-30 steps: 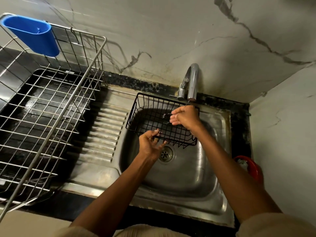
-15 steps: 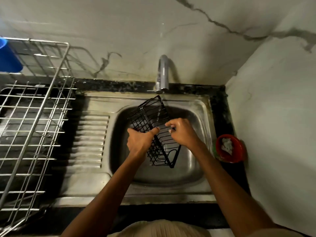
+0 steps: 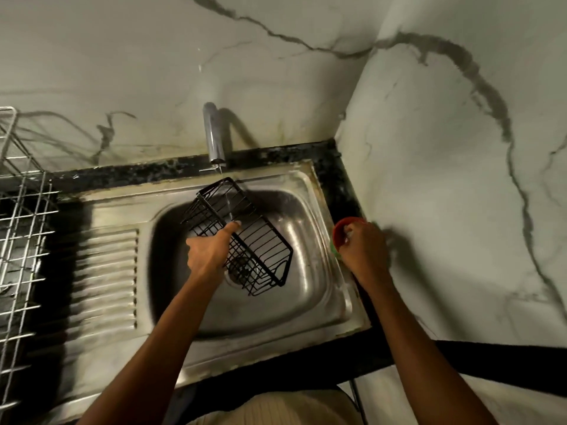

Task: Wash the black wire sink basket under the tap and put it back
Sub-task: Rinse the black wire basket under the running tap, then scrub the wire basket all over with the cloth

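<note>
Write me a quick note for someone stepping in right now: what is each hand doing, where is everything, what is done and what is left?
Left hand: grips the black wire basket by its rim, holding it tilted over the sink, under a thin stream from the tap.
Right hand: at the red bowl on the counter right of the sink, fingers curled down at it; whether it holds anything is hidden.
Done: basket is under running water.
Left: probably scrub, finish rinsing, then put the basket back.
Dish rack stands at far left.
</note>
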A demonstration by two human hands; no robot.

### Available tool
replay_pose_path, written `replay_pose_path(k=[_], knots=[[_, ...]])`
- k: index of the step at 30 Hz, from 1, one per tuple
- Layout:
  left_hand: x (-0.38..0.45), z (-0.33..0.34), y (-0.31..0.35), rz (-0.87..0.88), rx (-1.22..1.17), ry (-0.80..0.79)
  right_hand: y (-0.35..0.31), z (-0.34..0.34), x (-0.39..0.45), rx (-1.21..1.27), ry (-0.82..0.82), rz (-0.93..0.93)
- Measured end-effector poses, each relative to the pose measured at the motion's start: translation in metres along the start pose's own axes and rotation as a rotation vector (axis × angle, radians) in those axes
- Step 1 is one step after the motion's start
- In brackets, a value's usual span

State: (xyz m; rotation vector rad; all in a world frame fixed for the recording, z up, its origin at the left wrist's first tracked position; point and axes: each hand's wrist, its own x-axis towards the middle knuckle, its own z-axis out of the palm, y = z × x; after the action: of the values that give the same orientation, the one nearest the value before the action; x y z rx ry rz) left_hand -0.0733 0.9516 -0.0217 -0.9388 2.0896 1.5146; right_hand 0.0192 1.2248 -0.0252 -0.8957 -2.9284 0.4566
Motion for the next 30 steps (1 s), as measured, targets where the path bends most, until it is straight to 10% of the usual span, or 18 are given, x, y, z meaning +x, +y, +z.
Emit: replay_pose_path(k=[5, 22, 30], knots=[[0.0, -0.001, -0.006, -0.002, -0.026, -0.018, 0.011, 0.025, 0.012, -0.026, -0.227, 0.06], [-0.001, -0.007, -0.013, -0.01, -0.081, -0.082, -0.03, -0.013, 0.011, 0.181, 0.161, -0.014], [-0.005, -0.012, -0.011, 0.013, 0.08, -0.019, -0.149, -0.003, 0.011, 0.781, -0.294, -0.343]])
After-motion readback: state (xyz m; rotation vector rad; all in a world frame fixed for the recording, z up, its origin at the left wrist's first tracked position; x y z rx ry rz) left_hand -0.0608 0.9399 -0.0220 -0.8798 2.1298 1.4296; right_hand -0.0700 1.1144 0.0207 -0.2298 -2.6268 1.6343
